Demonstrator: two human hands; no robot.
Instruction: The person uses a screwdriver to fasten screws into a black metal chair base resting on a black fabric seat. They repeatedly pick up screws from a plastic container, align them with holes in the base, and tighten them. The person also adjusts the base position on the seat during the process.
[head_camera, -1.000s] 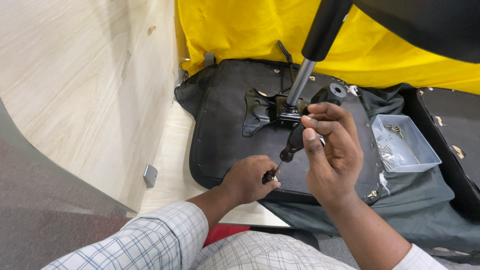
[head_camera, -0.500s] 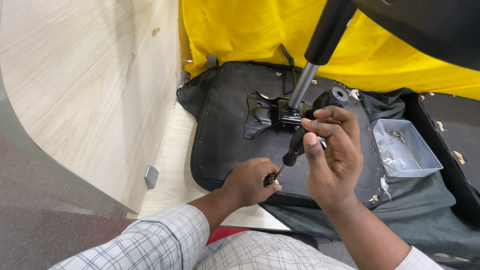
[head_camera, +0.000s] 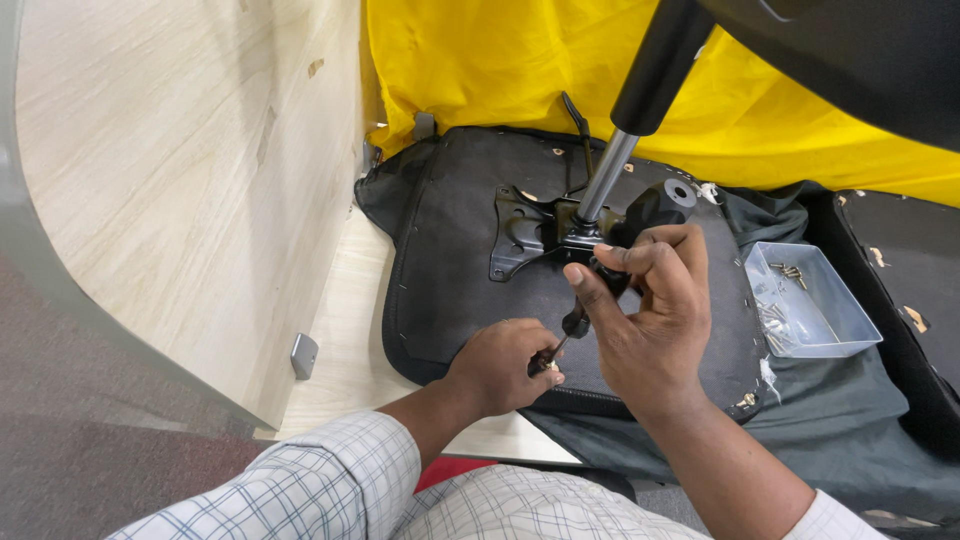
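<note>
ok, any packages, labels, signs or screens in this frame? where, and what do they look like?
No labels, signs or screens visible.
Clear rectangular plastic tray: right of the hands, on dark green cloth, holding small metal screws; the nearest thing to a package.

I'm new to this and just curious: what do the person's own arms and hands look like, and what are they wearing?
Both hands are bare, without gloves: the left hand and the right hand. No rings or watch show. The left sleeve is a light shirt checked with thin blue-grey lines, pushed up to leave the forearm uncovered. Of the right sleeve only a pale edge shows at the frame's bottom.
</note>
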